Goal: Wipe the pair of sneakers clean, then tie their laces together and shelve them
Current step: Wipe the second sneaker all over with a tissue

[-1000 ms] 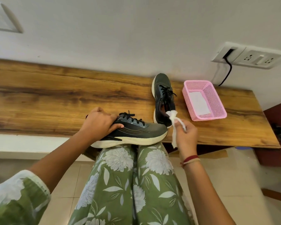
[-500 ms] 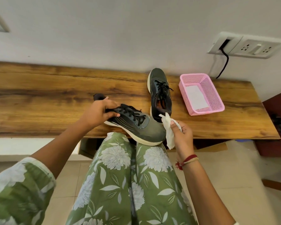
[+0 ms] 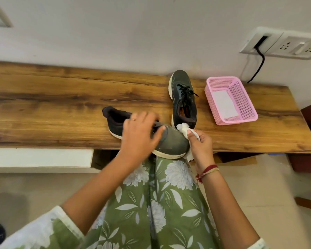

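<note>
The right hand [image 3: 202, 148] is pinching a bunched white wipe [image 3: 184, 129] and it's now pressing it onto the toe of the near sneaker [image 3: 174, 142]. A second ago that wipe was dangling clear of the shoe, so contact is only just being made. The left hand [image 3: 140, 135] is changing jobs too. It's sliding forward off the heel, which is now showing bare behind it, and it's clamping over the laces, fingers curled across the upper and thumb stretching toward the toe box. The shoe is swinging round from side-on, and its toe is now jutting off the front edge of the wooden bench [image 3: 61, 105] over the person's lap. That's looking like the wiping starting in earnest on this first shoe, with tying and shelving still to come. The second sneaker [image 3: 182, 94] is sitting untouched just behind, toe toward the wall. Beside it, the pink basket [image 3: 248, 105] is holding a flat white sheet [image 3: 224, 105].
</note>
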`<state>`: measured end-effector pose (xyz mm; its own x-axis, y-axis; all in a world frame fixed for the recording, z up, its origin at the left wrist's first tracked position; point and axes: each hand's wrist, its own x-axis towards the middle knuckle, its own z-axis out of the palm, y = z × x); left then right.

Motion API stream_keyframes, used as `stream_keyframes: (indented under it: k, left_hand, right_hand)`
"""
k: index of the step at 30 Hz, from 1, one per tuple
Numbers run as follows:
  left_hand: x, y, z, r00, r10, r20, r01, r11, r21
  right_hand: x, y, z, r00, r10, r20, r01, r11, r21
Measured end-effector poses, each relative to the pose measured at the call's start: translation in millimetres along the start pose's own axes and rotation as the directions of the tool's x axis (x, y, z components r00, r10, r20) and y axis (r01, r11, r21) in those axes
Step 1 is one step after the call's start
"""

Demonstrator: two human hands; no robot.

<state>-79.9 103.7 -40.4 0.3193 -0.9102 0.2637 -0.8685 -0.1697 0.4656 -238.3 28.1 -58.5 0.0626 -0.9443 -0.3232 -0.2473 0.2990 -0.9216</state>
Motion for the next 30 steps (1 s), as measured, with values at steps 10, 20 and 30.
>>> stream_keyframes:
  k: [10, 20, 30]
  left_hand:
    - [-29.3, 8.0, 34.3, 0.959, -0.126, 0.253, 0.144, 0.988, -0.054]
    - [-42.3, -9.0, 53.8, 0.959, -0.259, 0.116, 0.283, 0.844, -0.455]
    - [-43.6, -11.5, 61.2, 0.945, -0.306, 0.115, 0.319, 0.781, -0.537]
  right_hand:
    - [-9.0, 9.1, -6.1, 0.995, -0.048, 0.085, 0.06, 0.988, -0.141]
    - [-36.9, -8.5, 5.3, 0.797, -0.351, 0.492, 0.603, 0.429, -0.672]
    - [-34.7, -14.5, 21.5, 0.792, -0.214, 0.572, 0.591, 0.031, -0.806]
